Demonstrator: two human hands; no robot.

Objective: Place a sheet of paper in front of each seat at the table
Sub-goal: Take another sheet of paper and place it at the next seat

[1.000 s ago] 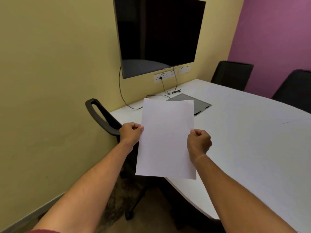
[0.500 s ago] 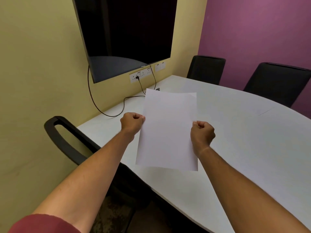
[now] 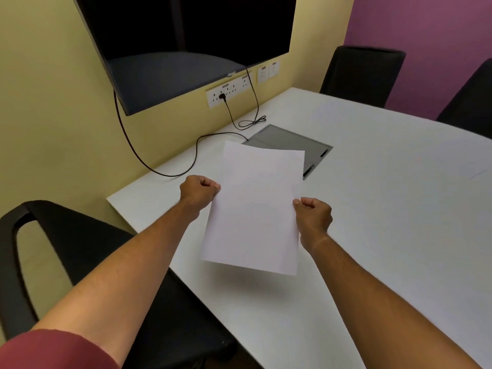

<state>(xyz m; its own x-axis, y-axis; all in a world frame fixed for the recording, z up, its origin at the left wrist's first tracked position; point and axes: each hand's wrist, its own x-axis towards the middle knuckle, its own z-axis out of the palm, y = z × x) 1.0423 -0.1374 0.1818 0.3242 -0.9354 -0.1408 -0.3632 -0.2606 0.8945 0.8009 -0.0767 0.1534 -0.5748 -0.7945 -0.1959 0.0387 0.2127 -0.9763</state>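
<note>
I hold a blank white sheet of paper (image 3: 255, 209) above the near left part of the white table (image 3: 386, 209). My left hand (image 3: 198, 191) pinches its left edge and my right hand (image 3: 314, 215) pinches its right edge. The sheet hangs slightly tilted over the table, casting a soft shadow below it. A black chair (image 3: 87, 262) stands at the near left side, pushed in under the table edge. Another sheet (image 3: 476, 169) lies faintly visible on the table at the far right.
Two more black chairs (image 3: 362, 73) (image 3: 471, 102) stand along the purple wall on the far side. A grey cable hatch (image 3: 292, 145) is set into the table beyond the paper. Black cables (image 3: 165, 171) run from the wall sockets (image 3: 229, 91) under a dark wall screen (image 3: 186, 43).
The view has tilted down and shifted closer to the table corner. The sheet, still in both hands, now hangs lower over the table beside the near chair.
</note>
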